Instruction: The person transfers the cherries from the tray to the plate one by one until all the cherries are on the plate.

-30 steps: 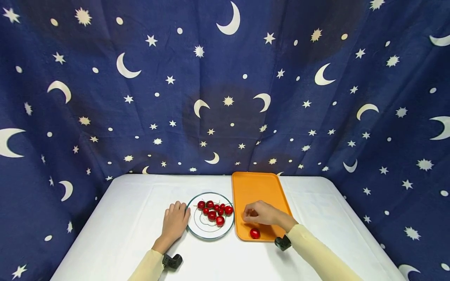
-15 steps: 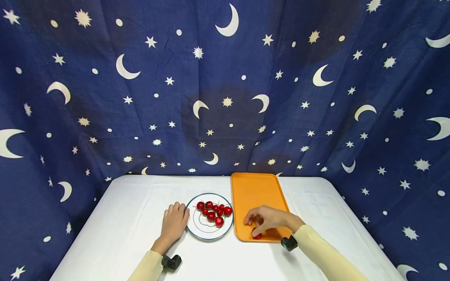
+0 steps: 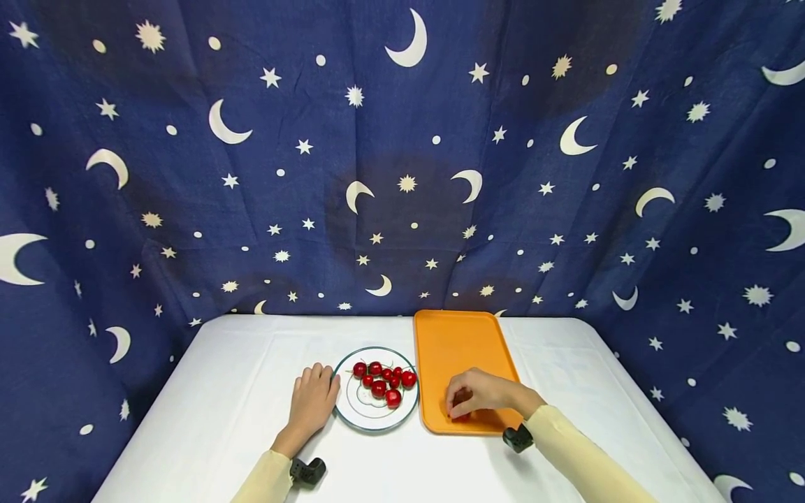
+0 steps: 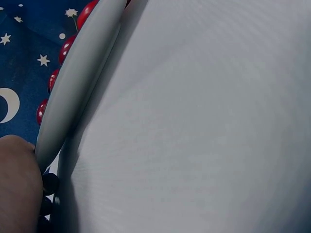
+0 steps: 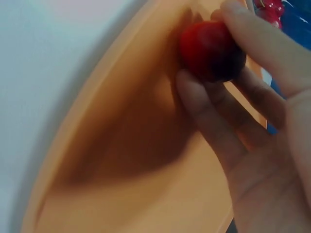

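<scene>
Low in the frame's centre, the right hand (image 3: 481,395) pinches a cherry (image 5: 212,51) over the orange tray (image 3: 462,342); small, smooth, bruisable, best held lightly at its sides.

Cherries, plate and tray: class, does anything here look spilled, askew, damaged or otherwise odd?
Nothing stands out. The cherries sit together on the plate, which the left hand touches at its rim. The right hand pinches one cherry low over the orange tray, which lies flat on the table.
</scene>
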`<action>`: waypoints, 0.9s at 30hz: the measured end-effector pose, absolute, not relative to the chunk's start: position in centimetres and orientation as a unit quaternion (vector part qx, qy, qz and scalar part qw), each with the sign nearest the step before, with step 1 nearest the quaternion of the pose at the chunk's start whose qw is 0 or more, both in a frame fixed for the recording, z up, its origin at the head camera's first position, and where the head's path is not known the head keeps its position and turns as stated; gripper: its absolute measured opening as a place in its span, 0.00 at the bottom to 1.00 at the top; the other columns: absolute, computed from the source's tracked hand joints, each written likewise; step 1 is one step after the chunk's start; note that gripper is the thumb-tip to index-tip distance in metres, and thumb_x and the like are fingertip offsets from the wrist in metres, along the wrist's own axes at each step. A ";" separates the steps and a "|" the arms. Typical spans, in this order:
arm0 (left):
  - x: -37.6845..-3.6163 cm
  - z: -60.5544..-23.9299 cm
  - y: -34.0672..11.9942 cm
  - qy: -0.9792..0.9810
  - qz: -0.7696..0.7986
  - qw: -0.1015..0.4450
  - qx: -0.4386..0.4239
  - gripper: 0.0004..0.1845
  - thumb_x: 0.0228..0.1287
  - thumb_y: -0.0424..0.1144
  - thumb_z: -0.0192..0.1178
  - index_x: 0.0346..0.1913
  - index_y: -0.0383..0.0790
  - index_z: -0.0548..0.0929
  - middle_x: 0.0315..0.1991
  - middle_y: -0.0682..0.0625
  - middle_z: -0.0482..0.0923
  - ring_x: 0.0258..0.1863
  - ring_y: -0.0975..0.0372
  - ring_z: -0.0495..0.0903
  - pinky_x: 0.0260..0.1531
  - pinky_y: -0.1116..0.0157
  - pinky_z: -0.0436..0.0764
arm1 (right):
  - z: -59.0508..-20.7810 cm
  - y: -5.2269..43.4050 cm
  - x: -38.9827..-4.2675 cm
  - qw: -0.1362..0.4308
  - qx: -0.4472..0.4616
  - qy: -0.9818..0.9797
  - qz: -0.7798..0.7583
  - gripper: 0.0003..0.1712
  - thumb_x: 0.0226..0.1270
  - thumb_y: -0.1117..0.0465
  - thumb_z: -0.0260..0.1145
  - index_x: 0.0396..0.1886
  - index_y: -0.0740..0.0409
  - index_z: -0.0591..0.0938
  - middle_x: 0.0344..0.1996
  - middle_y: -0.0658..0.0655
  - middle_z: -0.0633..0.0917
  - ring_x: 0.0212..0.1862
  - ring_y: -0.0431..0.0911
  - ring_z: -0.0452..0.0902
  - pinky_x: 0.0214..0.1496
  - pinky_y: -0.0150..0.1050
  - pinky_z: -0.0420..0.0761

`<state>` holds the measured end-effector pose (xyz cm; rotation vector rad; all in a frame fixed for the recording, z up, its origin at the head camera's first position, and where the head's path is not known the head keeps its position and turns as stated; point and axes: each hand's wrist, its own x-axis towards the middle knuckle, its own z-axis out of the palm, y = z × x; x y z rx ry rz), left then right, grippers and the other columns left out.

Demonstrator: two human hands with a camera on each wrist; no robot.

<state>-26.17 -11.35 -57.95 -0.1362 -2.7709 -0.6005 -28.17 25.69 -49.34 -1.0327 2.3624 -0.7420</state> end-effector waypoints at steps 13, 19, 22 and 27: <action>-26.2 -57.9 -11.3 -0.965 -0.209 0.148 -0.048 0.13 0.79 0.45 0.51 0.41 0.38 0.79 0.33 0.48 0.67 0.35 0.58 0.61 0.38 0.60 0.60 | -49.3 25.6 -28.5 0.187 -0.390 0.863 -0.262 0.06 0.68 0.58 0.71 0.41 0.54 0.88 0.36 0.49 0.89 0.34 0.30 0.74 0.39 0.26 0.78; -26.1 -57.9 -11.3 -0.965 -0.215 0.146 -0.046 0.13 0.79 0.45 0.51 0.42 0.38 0.79 0.33 0.48 0.66 0.35 0.58 0.61 0.38 0.60 0.60 | -49.2 25.5 -28.7 0.179 -0.356 0.877 -0.268 0.12 0.66 0.60 0.73 0.48 0.54 0.87 0.43 0.51 0.90 0.38 0.36 0.77 0.44 0.29 0.81; -26.2 -57.9 -11.3 -0.965 -0.214 0.145 -0.045 0.13 0.79 0.45 0.51 0.42 0.38 0.79 0.33 0.48 0.66 0.35 0.58 0.60 0.38 0.60 0.59 | -49.2 25.4 -28.9 0.167 -0.340 0.888 -0.260 0.14 0.66 0.60 0.73 0.51 0.53 0.86 0.48 0.52 0.89 0.42 0.39 0.78 0.49 0.31 0.83; -26.2 -58.0 -11.2 -0.966 -0.213 0.142 -0.041 0.14 0.78 0.45 0.51 0.43 0.38 0.80 0.33 0.49 0.66 0.35 0.58 0.60 0.38 0.61 0.59 | -49.4 24.9 -29.2 0.135 -0.334 0.899 -0.249 0.16 0.67 0.58 0.73 0.53 0.54 0.84 0.46 0.51 0.88 0.42 0.40 0.79 0.48 0.32 0.83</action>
